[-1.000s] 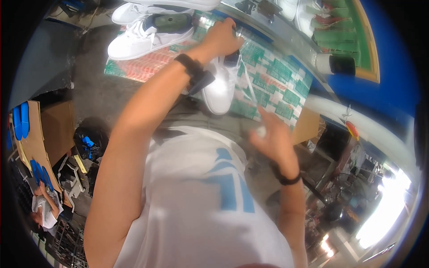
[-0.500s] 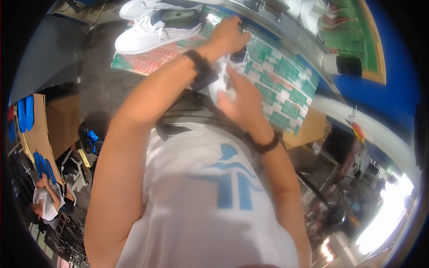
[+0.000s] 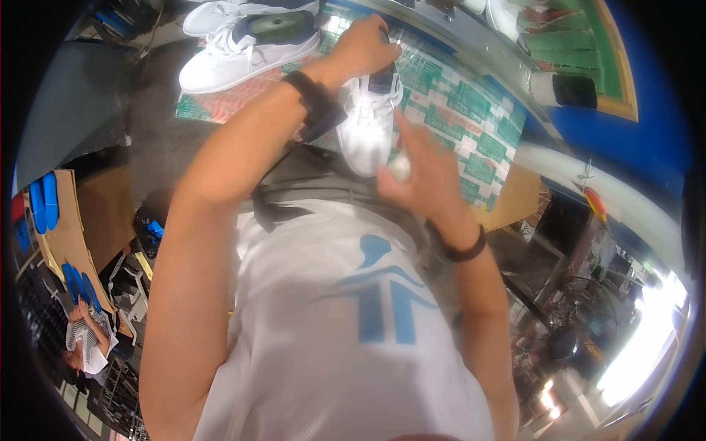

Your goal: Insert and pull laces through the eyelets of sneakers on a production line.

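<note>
As the left hand [image 3: 368, 45] likely steadies the white shoe [image 3: 365, 131] by its heel, the right hand [image 3: 434, 175] parts thumb and forefinger around a small white thing [image 3: 401, 167]; whether either's fingers clamp, I cannot tell.

I squint at a white light [image 3: 640, 349], burnt out, past the near right corner of the surface [image 3: 478, 140]. A shiny glare whitens the toe of the shoe [image 3: 365, 121] by the near edge. The right hand [image 3: 434, 176] is blurred. Left of the surface, the floor [image 3: 158, 140] looks dim. The white pipe [image 3: 621, 206] bends, and blackness rings the view.
</note>
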Demonstrator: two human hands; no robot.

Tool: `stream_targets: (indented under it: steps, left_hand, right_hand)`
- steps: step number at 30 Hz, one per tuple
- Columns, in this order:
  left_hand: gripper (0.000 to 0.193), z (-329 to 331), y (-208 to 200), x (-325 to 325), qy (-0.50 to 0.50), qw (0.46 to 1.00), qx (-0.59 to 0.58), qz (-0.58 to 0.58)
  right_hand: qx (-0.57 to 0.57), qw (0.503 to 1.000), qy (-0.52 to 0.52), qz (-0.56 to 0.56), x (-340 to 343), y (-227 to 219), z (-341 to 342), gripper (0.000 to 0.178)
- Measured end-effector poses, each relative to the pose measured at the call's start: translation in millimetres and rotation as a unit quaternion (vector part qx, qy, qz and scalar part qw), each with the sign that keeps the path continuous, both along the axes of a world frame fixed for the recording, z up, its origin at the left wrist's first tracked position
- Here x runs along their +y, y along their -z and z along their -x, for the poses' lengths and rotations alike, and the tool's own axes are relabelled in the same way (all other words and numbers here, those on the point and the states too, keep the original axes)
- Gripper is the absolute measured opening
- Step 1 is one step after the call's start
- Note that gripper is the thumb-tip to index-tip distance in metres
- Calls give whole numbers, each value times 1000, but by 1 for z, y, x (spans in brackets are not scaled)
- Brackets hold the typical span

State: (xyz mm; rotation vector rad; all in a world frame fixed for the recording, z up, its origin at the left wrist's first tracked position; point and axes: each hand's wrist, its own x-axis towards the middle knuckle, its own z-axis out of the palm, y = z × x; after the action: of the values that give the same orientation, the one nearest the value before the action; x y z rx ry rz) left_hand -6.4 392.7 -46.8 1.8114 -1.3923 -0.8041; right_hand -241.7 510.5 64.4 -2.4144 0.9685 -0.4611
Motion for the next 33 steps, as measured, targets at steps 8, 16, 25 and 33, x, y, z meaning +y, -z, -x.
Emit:
stream_targets:
  steps: [8, 16, 25, 33]
  left_hand:
    - [57, 0, -4, 3, 44, 993, 110, -17]
    - [55, 17, -8, 2, 67, 998, -6, -7]
    - [46, 17, -15, 9, 141, 976, 161, -46]
    - [44, 29, -11, 7, 151, 987, 60, -9]
  right_hand:
    - [67, 991, -53, 106, -2, 1, 13, 90]
    - [133, 980, -40, 143, -13, 12, 9, 91]
    - [104, 988, -67, 98, 8, -12, 29, 91]
    - [-7, 999, -10, 40, 4, -10, 22, 85]
